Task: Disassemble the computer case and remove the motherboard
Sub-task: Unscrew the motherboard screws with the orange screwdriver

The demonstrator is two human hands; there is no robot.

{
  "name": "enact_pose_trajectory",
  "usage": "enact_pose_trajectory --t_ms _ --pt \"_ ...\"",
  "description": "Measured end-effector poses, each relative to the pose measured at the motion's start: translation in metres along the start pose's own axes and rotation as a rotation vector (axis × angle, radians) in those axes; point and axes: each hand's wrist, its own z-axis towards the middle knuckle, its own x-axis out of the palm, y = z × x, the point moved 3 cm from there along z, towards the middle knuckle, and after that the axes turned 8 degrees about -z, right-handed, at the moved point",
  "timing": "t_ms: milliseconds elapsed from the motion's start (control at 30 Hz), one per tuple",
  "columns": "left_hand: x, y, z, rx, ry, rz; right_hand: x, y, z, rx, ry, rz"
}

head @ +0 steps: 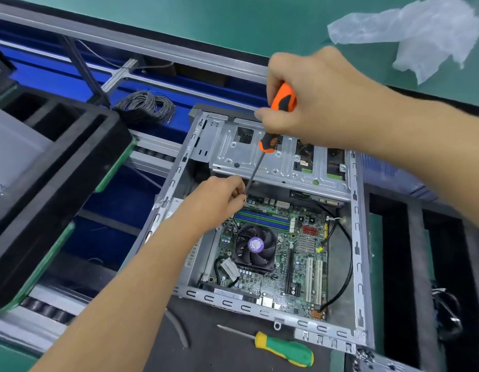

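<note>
The open grey computer case point(357, 237) lies on its side in the middle of the view. Inside it sits the green motherboard point(300, 267) with a round black fan point(255, 247) and blue memory slots. My right hand point(313, 100) grips the orange-and-black screwdriver point(282, 99) by its handle, the shaft slanting down to the board's far left corner. My left hand point(219, 202) pinches its fingers around the shaft's tip there. What lies under the tip is hidden. A silver drive cage point(259, 151) spans the case's far end.
A green-and-yellow screwdriver point(284, 350) lies on the black mat in front of the case. A black foam tray point(53, 189) stands on the roller conveyor at left, a coil of grey cable point(147, 106) behind it. Crumpled plastic wrap point(421, 33) lies at top right. Black foam slots point(421, 277) flank the case's right.
</note>
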Motion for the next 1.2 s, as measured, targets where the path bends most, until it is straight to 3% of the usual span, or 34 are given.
enact_pose_trajectory --t_ms 1200 --pt "-0.001 0.0 -0.002 -0.033 -0.129 0.053 0.001 0.027 0.02 -0.063 0.045 -0.157"
